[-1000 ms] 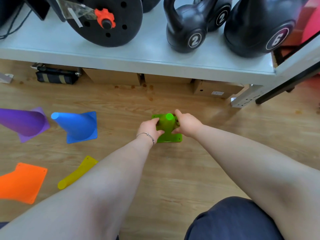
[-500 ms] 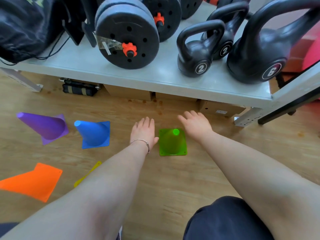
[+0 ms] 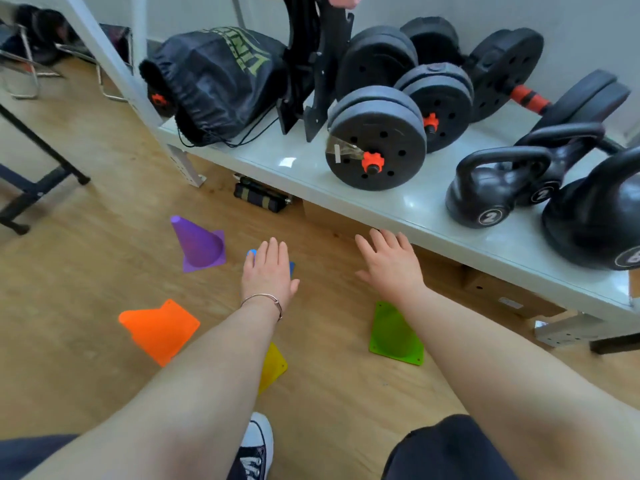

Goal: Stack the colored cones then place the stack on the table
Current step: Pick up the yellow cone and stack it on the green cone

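Observation:
Five cones are spread over the wooden floor. The green cone [image 3: 394, 336] stands under my right forearm. A purple cone [image 3: 199, 245] stands upright at the left. The blue cone [image 3: 251, 253] is almost hidden behind my left hand [image 3: 268, 271], which hovers flat with its fingers apart and holds nothing. An orange cone [image 3: 159, 327] lies on its side at the left, and a yellow cone [image 3: 272, 367] peeks out from under my left forearm. My right hand [image 3: 389, 265] is held open above the floor, close to the shelf's front edge, and is empty.
A low white shelf [image 3: 398, 209] runs across the right, loaded with weight plates [image 3: 375, 142], kettlebells [image 3: 491, 188] and a black bag [image 3: 214, 81]. Cardboard boxes [image 3: 509, 292] sit under it. A dark frame leg [image 3: 34, 188] stands at the left. My shoe [image 3: 256, 445] is at the bottom.
Both hands let go of the green cone, which stays on the floor, and opened. The view swung up and left. My left hand moved left over the blue cone.

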Demonstrator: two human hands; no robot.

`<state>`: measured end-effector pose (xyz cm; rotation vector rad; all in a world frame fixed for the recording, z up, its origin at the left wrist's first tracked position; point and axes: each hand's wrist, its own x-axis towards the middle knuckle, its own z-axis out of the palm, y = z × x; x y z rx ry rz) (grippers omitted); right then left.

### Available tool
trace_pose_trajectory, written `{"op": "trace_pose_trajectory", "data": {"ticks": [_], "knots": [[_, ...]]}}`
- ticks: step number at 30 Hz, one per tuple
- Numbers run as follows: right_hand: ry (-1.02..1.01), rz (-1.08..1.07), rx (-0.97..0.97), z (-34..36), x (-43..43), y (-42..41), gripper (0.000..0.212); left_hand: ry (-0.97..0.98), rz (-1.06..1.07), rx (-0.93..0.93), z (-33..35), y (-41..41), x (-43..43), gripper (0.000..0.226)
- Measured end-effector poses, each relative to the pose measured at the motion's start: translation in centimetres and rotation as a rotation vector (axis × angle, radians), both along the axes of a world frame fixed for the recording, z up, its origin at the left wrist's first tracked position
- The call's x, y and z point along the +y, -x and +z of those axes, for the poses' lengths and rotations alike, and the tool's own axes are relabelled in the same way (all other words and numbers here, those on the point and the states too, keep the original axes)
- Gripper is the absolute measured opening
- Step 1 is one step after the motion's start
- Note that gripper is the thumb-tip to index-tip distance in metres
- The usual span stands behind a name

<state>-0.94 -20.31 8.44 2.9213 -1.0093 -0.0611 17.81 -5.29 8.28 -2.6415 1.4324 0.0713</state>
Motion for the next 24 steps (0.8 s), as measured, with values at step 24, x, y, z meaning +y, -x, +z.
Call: {"op": "trace_pose_trajectory", "data": {"ticks": [24], "knots": [[-0.529, 0.509, 0.364, -14.9, 15.8, -12.9, 0.092, -0.230, 0.464, 0.413, -14.1, -2.7, 20.2, 0.083]]}}
